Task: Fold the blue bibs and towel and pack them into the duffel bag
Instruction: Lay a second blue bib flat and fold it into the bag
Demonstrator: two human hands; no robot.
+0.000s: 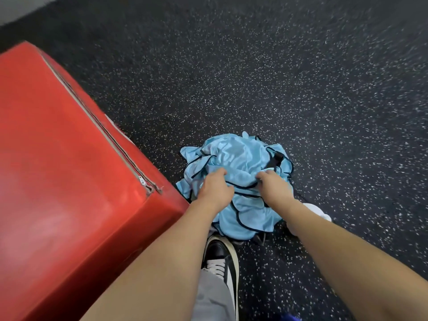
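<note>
Your way is open ahead and to the right, where the speckled floor [301, 77] lies bare beyond the heap of blue bibs [236, 163]; on your left the red padded block [64, 158] stands as a wall, its near corner just beside the heap, leaving only a narrow gap of floor there; close under you, your black-and-white shoe [220, 256] touches the heap's near edge; a white object [317, 210] lies just beside the heap on the right, partly hidden behind your right forearm.
</note>
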